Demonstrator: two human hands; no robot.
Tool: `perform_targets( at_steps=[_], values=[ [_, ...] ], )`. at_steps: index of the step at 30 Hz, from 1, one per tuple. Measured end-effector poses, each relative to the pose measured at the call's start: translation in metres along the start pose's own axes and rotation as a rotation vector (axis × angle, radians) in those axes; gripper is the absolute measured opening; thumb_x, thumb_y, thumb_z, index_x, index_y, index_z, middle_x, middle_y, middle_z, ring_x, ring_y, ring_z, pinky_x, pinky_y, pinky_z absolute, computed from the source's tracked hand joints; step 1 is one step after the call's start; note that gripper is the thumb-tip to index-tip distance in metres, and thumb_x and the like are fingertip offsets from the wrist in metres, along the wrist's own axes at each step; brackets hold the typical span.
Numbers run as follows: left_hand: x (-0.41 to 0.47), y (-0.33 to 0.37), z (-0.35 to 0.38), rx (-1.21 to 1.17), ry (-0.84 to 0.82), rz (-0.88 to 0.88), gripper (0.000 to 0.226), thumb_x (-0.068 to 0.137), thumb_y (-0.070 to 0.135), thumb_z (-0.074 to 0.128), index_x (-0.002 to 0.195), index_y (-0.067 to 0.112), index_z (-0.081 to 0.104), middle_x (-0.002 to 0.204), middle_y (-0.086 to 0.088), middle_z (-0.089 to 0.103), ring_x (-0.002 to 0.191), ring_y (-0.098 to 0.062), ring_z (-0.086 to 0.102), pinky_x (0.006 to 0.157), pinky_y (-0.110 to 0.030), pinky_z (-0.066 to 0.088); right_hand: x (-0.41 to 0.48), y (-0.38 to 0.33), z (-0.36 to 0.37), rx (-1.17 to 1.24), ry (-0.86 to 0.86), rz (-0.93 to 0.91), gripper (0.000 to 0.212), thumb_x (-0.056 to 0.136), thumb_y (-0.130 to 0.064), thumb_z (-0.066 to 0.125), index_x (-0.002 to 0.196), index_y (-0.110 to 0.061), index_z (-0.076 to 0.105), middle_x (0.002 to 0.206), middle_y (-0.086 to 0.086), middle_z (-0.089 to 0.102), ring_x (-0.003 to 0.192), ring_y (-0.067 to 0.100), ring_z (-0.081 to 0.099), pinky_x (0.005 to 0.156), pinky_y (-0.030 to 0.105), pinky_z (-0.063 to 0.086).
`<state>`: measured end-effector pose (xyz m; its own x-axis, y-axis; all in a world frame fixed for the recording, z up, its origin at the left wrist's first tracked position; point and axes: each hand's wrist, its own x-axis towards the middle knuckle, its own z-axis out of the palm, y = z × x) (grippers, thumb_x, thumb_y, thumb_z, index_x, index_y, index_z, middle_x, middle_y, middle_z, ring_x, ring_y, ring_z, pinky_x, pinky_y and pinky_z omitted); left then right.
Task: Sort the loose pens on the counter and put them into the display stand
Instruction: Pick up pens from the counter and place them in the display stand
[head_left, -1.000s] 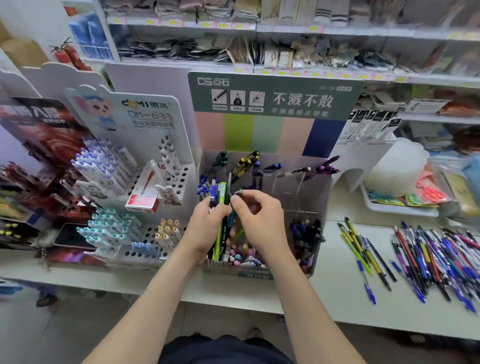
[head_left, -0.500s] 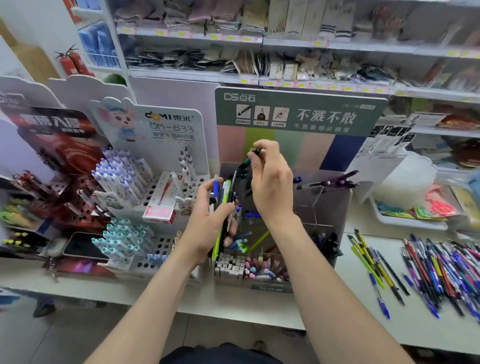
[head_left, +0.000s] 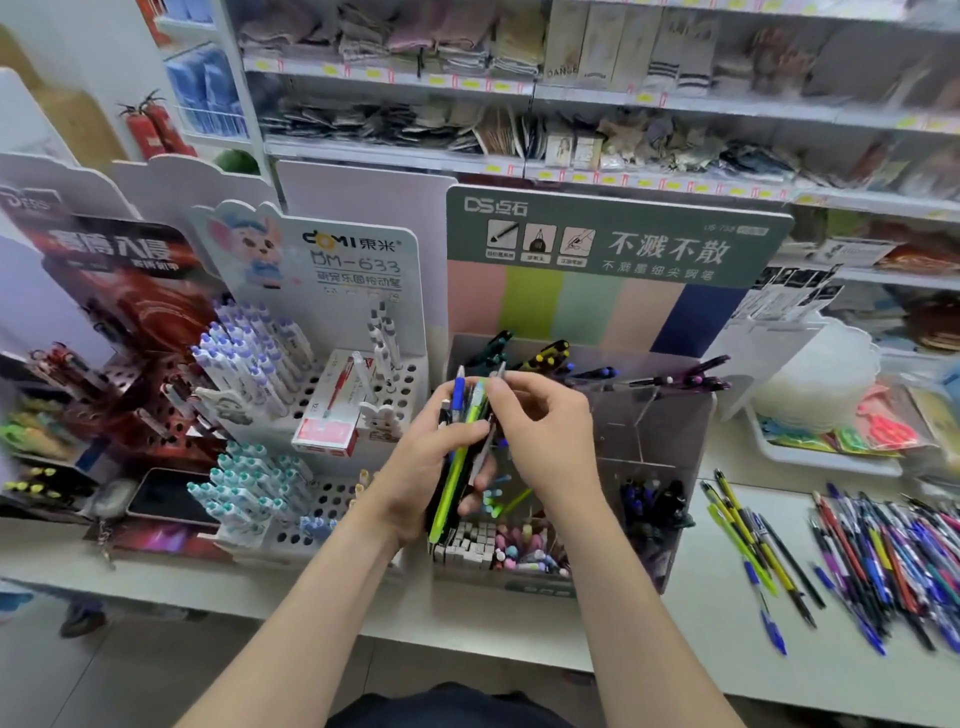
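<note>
A bundle (head_left: 457, 478) of slim pens, lime green, blue and dark, stands upright in the left hand (head_left: 423, 467), whose fingers curl round it; the right hand (head_left: 545, 431) pinches the top of one pen (head_left: 484, 454) in it, in front of the clear stand (head_left: 649, 415); more pens (head_left: 883, 561) lie loose on the counter (head_left: 727, 649), well to the right.

Pen bundle (head_left: 451, 486) being gripped by left hand (head_left: 423, 470) before display stand (head_left: 652, 415), top being pinched by right hand (head_left: 545, 441); loose pens (head_left: 883, 561) being supported by table (head_left: 701, 654).
</note>
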<state>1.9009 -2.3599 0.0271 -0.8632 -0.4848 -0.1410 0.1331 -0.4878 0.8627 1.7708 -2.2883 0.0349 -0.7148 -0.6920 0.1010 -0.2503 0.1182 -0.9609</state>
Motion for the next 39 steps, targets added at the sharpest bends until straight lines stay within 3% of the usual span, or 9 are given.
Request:
perform_targets(
  at_steps=[5, 11, 16, 20, 26, 29, 32, 35, 39],
  values=[
    [-0.006, -0.017, 0.010, -0.104, -0.046, -0.108, 0.046, 0.096, 0.011, 0.058, 0.142, 0.015, 0.053, 0.113, -0.019, 0.068, 0.062, -0.023, 0.051, 0.038, -0.024, 0.037, -0.012, 0.016, -0.017, 0.192, 0.113, 0.141, 0.014, 0.104, -0.030, 0.067, 0.100, -0.023, 0.078, 0.085, 0.003, 0.078, 0.072, 0.011, 0.069, 0.069, 0.041, 0.063],
    [-0.008, -0.027, 0.020, -0.107, -0.065, -0.178, 0.035, 0.104, 0.007, 0.055, 0.138, 0.015, 0.058, 0.092, -0.008, 0.062, 0.059, -0.019, 0.050, 0.036, -0.023, 0.038, -0.023, 0.028, -0.038, 0.124, -0.110, 0.216, 0.011, 0.100, -0.025, 0.071, 0.095, -0.023, 0.080, 0.077, -0.006, 0.074, 0.072, 0.009, 0.064, 0.075, 0.034, 0.055],
    [-0.009, -0.033, 0.024, 0.084, -0.023, -0.162, 0.049, 0.106, 0.020, 0.064, 0.149, 0.038, 0.051, 0.085, -0.004, 0.062, 0.061, -0.018, 0.051, 0.039, -0.025, 0.039, -0.029, 0.030, -0.036, 0.281, -0.098, 0.252, 0.029, 0.101, -0.020, 0.067, 0.126, -0.033, 0.064, 0.084, 0.002, 0.076, 0.075, 0.014, 0.067, 0.079, 0.037, 0.058],
    [-0.013, -0.035, 0.025, 0.320, -0.036, -0.125, 0.050, 0.099, 0.025, 0.075, 0.140, 0.044, 0.055, 0.078, -0.003, 0.064, 0.060, -0.018, 0.057, 0.043, -0.029, 0.045, -0.035, 0.032, -0.045, 0.180, -0.068, 0.234, 0.025, 0.093, -0.024, 0.080, 0.115, -0.032, 0.071, 0.088, 0.006, 0.079, 0.086, 0.025, 0.076, 0.077, 0.043, 0.064],
    [-0.015, -0.040, 0.027, 0.423, -0.016, -0.122, 0.043, 0.100, 0.032, 0.073, 0.138, 0.040, 0.056, 0.077, 0.005, 0.066, 0.060, -0.014, 0.059, 0.046, -0.028, 0.046, -0.035, 0.042, -0.055, -0.043, -0.185, 0.145, 0.014, 0.098, -0.032, 0.069, 0.110, -0.037, 0.075, 0.085, -0.004, 0.077, 0.080, 0.016, 0.073, 0.074, 0.041, 0.064],
    [-0.013, -0.047, 0.024, 0.376, 0.023, -0.127, 0.035, 0.105, 0.044, 0.061, 0.139, 0.041, 0.056, 0.085, -0.004, 0.062, 0.060, -0.018, 0.052, 0.044, -0.029, 0.042, -0.037, 0.046, -0.050, 0.063, -0.088, 0.172, 0.013, 0.102, -0.024, 0.066, 0.111, -0.030, 0.073, 0.091, -0.003, 0.076, 0.079, 0.017, 0.073, 0.072, 0.043, 0.064],
    [-0.012, -0.052, 0.017, 0.323, 0.130, -0.121, 0.026, 0.109, 0.041, 0.055, 0.135, 0.037, 0.058, 0.097, -0.007, 0.065, 0.060, -0.018, 0.050, 0.046, -0.030, 0.040, -0.036, 0.045, -0.044, 0.304, 0.237, 0.217, 0.016, 0.111, -0.020, 0.049, 0.122, -0.024, 0.061, 0.097, 0.003, 0.076, 0.089, 0.023, 0.077, 0.075, 0.038, 0.061],
    [-0.014, -0.053, 0.006, 0.346, 0.215, -0.079, 0.016, 0.112, 0.032, 0.053, 0.126, 0.034, 0.060, 0.101, -0.009, 0.069, 0.059, -0.019, 0.050, 0.047, -0.031, 0.040, -0.035, 0.043, -0.051, 0.497, 0.386, 0.222, 0.022, 0.116, -0.022, 0.036, 0.131, -0.023, 0.052, 0.090, 0.010, 0.065, 0.066, 0.031, 0.074, 0.055, 0.037, 0.059],
    [-0.016, -0.055, -0.003, 0.370, 0.274, -0.050, 0.015, 0.112, 0.032, 0.052, 0.125, 0.033, 0.059, 0.108, -0.013, 0.071, 0.061, -0.022, 0.053, 0.049, -0.033, 0.043, -0.035, 0.061, -0.056, 0.066, 0.069, 0.203, 0.027, 0.113, -0.021, 0.045, 0.134, -0.032, 0.058, 0.080, 0.003, 0.067, 0.052, 0.013, 0.050, 0.047, 0.029, 0.042]
  ],
)
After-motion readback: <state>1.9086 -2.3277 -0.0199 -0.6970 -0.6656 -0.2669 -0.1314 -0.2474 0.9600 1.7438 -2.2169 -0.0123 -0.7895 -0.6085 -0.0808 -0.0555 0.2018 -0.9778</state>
